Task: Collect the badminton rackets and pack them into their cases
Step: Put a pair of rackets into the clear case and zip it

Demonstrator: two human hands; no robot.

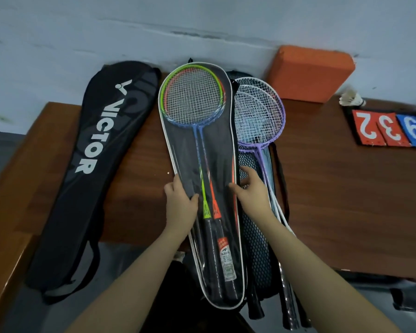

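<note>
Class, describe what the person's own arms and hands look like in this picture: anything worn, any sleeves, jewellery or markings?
Both forearms are bare along all that shows, with no sleeve edge in view. The left hand and right hand wear no gloves. No watch, bracelet or ring shows on either wrist or on the visible fingers, and no markings can be made out. The upper arms lie outside the picture.

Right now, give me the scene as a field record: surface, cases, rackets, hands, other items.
surface: wooden table against a wall
clear case: white-trimmed clear-front case, centre, holding a green racket and an orange racket
black case: VICTOR case, left of it, lying flat
loose rackets: purple racket and white ones on a mesh case, right of the clear case
left hand: grips the clear case's left edge
right hand: at its right edge, grip unclear
other: orange block, shuttlecock, score cards
</note>
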